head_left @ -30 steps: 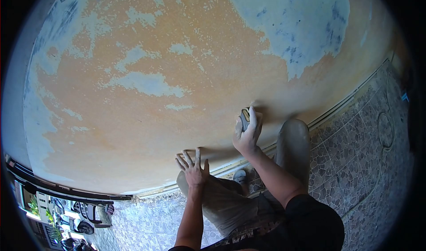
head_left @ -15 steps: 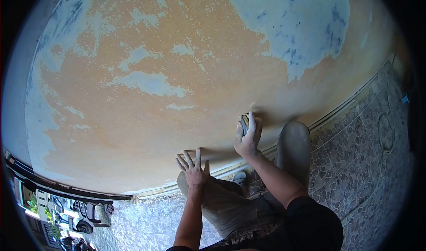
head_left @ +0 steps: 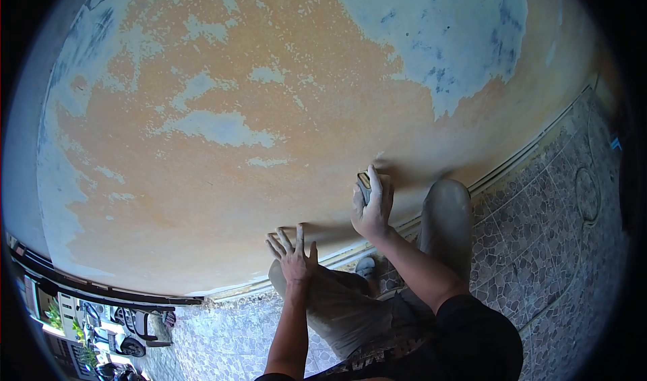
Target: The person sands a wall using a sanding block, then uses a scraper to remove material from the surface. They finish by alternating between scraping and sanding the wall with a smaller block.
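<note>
A wall (head_left: 202,199) with worn orange and pale patches fills most of the view. Low on it, my left hand (head_left: 295,258) rests with fingers spread and holds nothing. To the right and higher, my right hand (head_left: 375,206) grips a small dark block (head_left: 364,184) with a yellowish face, held close against the wall. The side of the block towards the wall is hidden, and its exact kind is unclear.
My bent knees (head_left: 447,206) are close to the wall's lower edge. Patterned stone tiles (head_left: 512,246) cover the floor, with a round cover (head_left: 587,193) at the right. Parked motorcycles (head_left: 128,344) and plants stand at the lower left.
My right hand has shifted slightly left and up along the wall with the block. My left hand stays in nearly the same place. The view has moved slightly.
</note>
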### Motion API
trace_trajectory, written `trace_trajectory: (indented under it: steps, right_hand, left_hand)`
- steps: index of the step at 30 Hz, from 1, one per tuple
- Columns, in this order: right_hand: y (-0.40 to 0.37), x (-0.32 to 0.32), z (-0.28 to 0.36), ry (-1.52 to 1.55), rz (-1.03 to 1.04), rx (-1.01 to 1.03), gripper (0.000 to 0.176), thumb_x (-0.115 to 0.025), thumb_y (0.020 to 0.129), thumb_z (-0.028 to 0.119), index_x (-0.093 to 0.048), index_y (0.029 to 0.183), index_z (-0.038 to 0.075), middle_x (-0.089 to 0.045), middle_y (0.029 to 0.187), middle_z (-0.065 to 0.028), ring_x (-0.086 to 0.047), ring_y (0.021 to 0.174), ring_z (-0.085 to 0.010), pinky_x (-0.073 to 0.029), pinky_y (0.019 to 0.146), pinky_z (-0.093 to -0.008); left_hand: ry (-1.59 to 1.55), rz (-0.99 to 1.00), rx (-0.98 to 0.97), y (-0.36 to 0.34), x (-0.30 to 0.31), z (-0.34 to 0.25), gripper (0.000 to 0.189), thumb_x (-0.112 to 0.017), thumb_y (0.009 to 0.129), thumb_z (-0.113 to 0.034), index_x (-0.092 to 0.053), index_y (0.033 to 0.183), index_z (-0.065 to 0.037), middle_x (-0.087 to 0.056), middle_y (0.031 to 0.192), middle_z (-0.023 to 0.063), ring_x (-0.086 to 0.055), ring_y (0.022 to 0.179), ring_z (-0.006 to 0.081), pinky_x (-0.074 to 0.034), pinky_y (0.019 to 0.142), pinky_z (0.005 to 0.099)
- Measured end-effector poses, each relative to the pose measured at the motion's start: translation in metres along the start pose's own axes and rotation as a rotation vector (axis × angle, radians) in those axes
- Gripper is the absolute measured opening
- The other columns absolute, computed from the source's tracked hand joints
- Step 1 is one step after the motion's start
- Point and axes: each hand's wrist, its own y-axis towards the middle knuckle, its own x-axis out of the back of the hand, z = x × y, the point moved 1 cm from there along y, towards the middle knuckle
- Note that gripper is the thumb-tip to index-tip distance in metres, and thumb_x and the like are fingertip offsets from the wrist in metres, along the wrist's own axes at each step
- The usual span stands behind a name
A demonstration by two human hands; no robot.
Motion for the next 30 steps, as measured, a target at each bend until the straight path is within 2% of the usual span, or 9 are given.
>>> trace_trajectory:
  steps: [3,6,8,15,17,21,25,28,30]
  right_hand:
    - [0.04,0.004,0.012,0.069,-0.032,-0.097,0.055,-0.059,0.09,0.006,-0.038,0.14,-0.006,-0.055,0.102,-0.019,-0.053,0.089,-0.0314,-0.042,0.076,-0.0456]
    - [0.07,-0.001,0.014,0.153,-0.313,-0.199,0.055,-0.058,0.091,0.006,-0.037,0.14,-0.006,-0.054,0.102,-0.0194,-0.052,0.088,-0.0312,-0.042,0.076,-0.0454]
    - [0.069,0.001,0.016,0.085,-0.275,-0.155,0.054,-0.057,0.091,0.002,-0.035,0.138,-0.01,-0.052,0.112,-0.0246,-0.054,0.089,-0.0335,-0.045,0.078,-0.044]
    - [0.015,0.003,-0.003,-0.016,0.091,0.121,0.05,-0.057,0.091,0.005,-0.04,0.137,-0.006,-0.055,0.102,-0.0197,-0.053,0.086,-0.0323,-0.042,0.075,-0.045]
    - [0.044,0.003,0.003,0.073,-0.15,-0.064,0.052,-0.058,0.09,0.005,-0.04,0.137,-0.006,-0.055,0.102,-0.0198,-0.053,0.087,-0.0327,-0.042,0.077,-0.0458]
    - [0.073,-0.001,0.013,0.142,-0.328,-0.19,0.053,-0.059,0.088,0.006,-0.04,0.136,-0.007,-0.055,0.103,-0.0201,-0.053,0.088,-0.0332,-0.042,0.079,-0.046]
    - [0.009,-0.004,0.012,-0.048,0.026,0.093,0.055,-0.062,0.086,0.007,-0.041,0.136,-0.005,-0.055,0.104,-0.019,-0.053,0.088,-0.032,-0.041,0.082,-0.0462]
    - [0.017,0.003,0.012,-0.017,0.118,0.005,0.056,-0.062,0.086,0.006,-0.04,0.137,-0.006,-0.054,0.104,-0.0192,-0.053,0.088,-0.0326,-0.041,0.084,-0.0455]
    - [0.049,0.0,0.012,0.082,-0.208,-0.109,0.056,-0.06,0.088,0.005,-0.039,0.138,-0.006,-0.053,0.104,-0.0197,-0.053,0.088,-0.0328,-0.041,0.082,-0.0452]
  left_hand:
    - [-0.003,-0.028,-0.011,-0.005,0.001,0.002,0.064,-0.065,0.086,-0.041,-0.045,0.145,-0.024,-0.022,0.152,0.0326,-0.01,0.139,0.0592,-0.011,0.114,0.0647]
    - [0.01,0.013,0.008,-0.003,0.004,0.0,0.066,-0.066,0.085,-0.041,-0.044,0.145,-0.025,-0.022,0.152,0.0323,-0.01,0.139,0.0591,-0.011,0.114,0.0663]
    - [0.011,-0.007,-0.002,-0.003,0.002,0.003,0.066,-0.066,0.085,-0.041,-0.044,0.145,-0.025,-0.022,0.152,0.0323,-0.01,0.139,0.059,-0.011,0.114,0.0661]
    - [-0.014,-0.007,-0.001,0.003,0.002,-0.001,0.064,-0.065,0.086,-0.041,-0.044,0.145,-0.025,-0.024,0.151,0.0336,-0.009,0.14,0.0585,-0.01,0.115,0.0643]
    - [0.002,-0.007,-0.008,-0.005,0.004,0.0,0.064,-0.065,0.086,-0.041,-0.045,0.145,-0.024,-0.024,0.151,0.0338,-0.01,0.14,0.0585,-0.01,0.115,0.0641]
    - [0.016,0.006,0.0,-0.001,0.007,0.0,0.064,-0.064,0.086,-0.041,-0.044,0.145,-0.023,-0.024,0.151,0.034,-0.01,0.14,0.0576,-0.01,0.115,0.0638]
    - [-0.004,0.023,0.004,-0.002,0.006,-0.003,0.065,-0.064,0.087,-0.041,-0.043,0.146,-0.023,-0.023,0.151,0.0334,-0.008,0.141,0.0577,-0.01,0.115,0.0641]
    - [-0.008,0.013,-0.01,0.003,0.004,-0.001,0.066,-0.064,0.086,-0.041,-0.042,0.146,-0.024,-0.021,0.152,0.0332,-0.008,0.14,0.0582,-0.01,0.115,0.0644]
    - [-0.018,0.008,-0.007,-0.003,0.006,0.0,0.068,-0.065,0.085,-0.041,-0.041,0.146,-0.024,-0.021,0.152,0.0333,-0.009,0.14,0.0585,-0.01,0.115,0.0642]
